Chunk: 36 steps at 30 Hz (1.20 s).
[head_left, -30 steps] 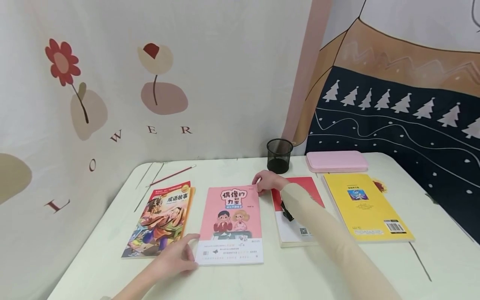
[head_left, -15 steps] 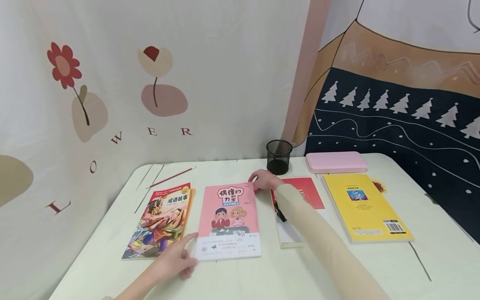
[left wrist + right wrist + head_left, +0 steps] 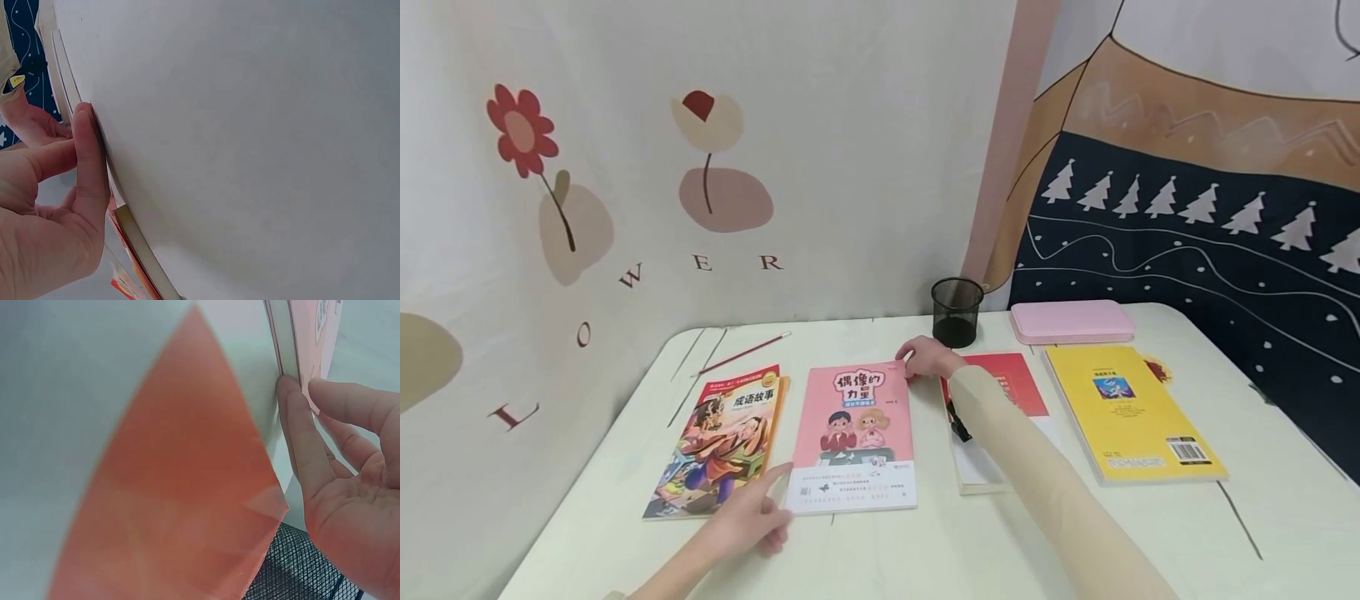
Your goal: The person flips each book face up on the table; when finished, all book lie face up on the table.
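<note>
On the table lies a pink book with two cartoon children on its cover. My left hand touches its left edge near the lower corner, index finger extended. In the left wrist view, this hand's straight fingers lie along the book's side. At the upper right corner is my right hand. The right wrist view has its fingertips against the edge of the pink book, with another digit by the cover corner. Part of the right hand's underside is hidden in the head view.
A colourful storybook lies left, beside a pencil. On the right are a red-and-white book, partly under the right sleeve, and a yellow book. A black mesh pen holder and pink pencil case stand at the back.
The pink book has shifted away from me and slightly left, sitting straighter. The right hand has moved a little left with it; the left hand stays by the left edge.
</note>
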Tool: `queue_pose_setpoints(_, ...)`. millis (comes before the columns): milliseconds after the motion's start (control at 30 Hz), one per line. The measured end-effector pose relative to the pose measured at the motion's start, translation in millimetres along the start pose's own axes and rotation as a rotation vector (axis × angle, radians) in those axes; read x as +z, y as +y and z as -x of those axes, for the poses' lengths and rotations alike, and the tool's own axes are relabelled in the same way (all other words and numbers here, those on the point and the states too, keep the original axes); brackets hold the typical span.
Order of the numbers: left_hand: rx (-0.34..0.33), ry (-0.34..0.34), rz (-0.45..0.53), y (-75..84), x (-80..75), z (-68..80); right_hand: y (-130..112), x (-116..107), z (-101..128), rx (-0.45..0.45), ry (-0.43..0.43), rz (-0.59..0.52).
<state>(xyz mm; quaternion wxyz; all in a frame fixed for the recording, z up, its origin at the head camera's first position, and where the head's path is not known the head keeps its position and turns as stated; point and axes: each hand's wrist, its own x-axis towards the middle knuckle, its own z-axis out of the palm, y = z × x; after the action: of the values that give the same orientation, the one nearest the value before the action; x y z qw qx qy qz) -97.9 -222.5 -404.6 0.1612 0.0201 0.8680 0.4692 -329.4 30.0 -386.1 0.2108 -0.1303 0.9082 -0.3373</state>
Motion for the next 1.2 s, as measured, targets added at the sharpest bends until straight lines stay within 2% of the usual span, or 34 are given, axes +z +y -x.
queue_pose_setpoints(300, -0.001, 0.009, -0.055, 5.1, -0.6, 2.8, -2.9, -6.2, 9.3, -0.008, -0.029, -0.004)
queue_pose_setpoints(467, 0.02, 0.057, -0.132, 16.6, 0.4, 3.8, -1.5, -17.0, 18.0, -0.046, -0.035, 0.0)
queue_pose_setpoints(600, 0.085, 0.088, -0.131, 27.5, 2.2, 0.0, 5.2, -27.7, 23.4, -0.073, -0.046, -0.024)
queue_pose_setpoints(800, 0.228, 0.077, -0.083, 44.5, 8.6, -8.0, 20.9, -43.0, 35.0, -0.138, -0.049, -0.003)
queue_pose_setpoints(967, 0.262, 0.039, -0.046, 54.5, 17.8, -16.2, 39.9, -52.7, 43.1, -0.182, -0.048, -0.049)
queue_pose_setpoints(1067, 0.284, 0.012, -0.034, 59.3, 24.2, -21.2, 54.6, -58.2, 45.6, -0.179, -0.042, -0.089)
queue_pose_setpoints(1200, 0.322, 0.0, -0.069, 65.6, 32.9, -28.4, 73.1, -66.7, 51.0, -0.174, -0.018, -0.089)
